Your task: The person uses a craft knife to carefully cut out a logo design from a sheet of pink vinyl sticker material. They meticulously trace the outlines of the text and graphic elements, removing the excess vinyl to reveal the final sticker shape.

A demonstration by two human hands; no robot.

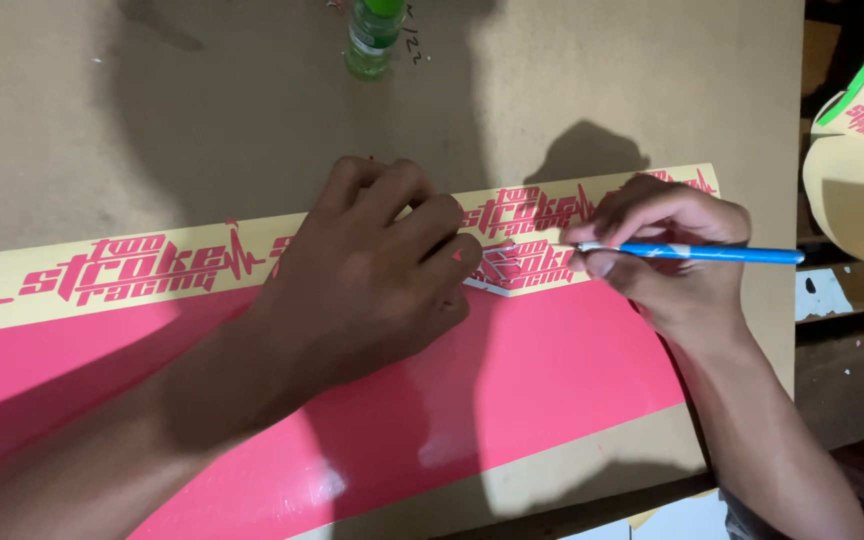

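Surface: a brown board worktop (152, 100) is seen from above, lit hard enough that sharp shadows of both arms are thrown across it; its edge is met at 3 o'clock, where darker shelving and clutter are seen beyond.
Near edge, 6 o'clock: the front rim of the worktop is cut by the frame, with a pale scrap just visible below it.
Pink sheet: a wide pink vinyl sheet (552, 370) is laid across the lower half, its long axis running from 8 o'clock up towards 3 o'clock.
Cream strip: a cream backing strip (72, 290) with pink lettering and pulse-line marks is seen along the sheet's upper edge, on the same slant.
Left hand: the left hand (372, 280) is laid palm down at the centre, fingers curled and pressed onto the strip, a tiny pink scrap seen on one fingertip.
Right hand: the right hand (672, 250) is closed in a pen-style pinch on the blue tool.
Blue tool: a thin blue-handled tool (712, 253) is held almost level, long axis 9 to 3 o'clock, tip pointing to 9 o'clock and touching the lettering just beside the left fingertips.
Far, 12 o'clock: a green bottle (372, 40) is stood on the board, well apart.
Far, 2 o'clock: a curved cream piece (852, 180) with pink lettering is seen past the edge.
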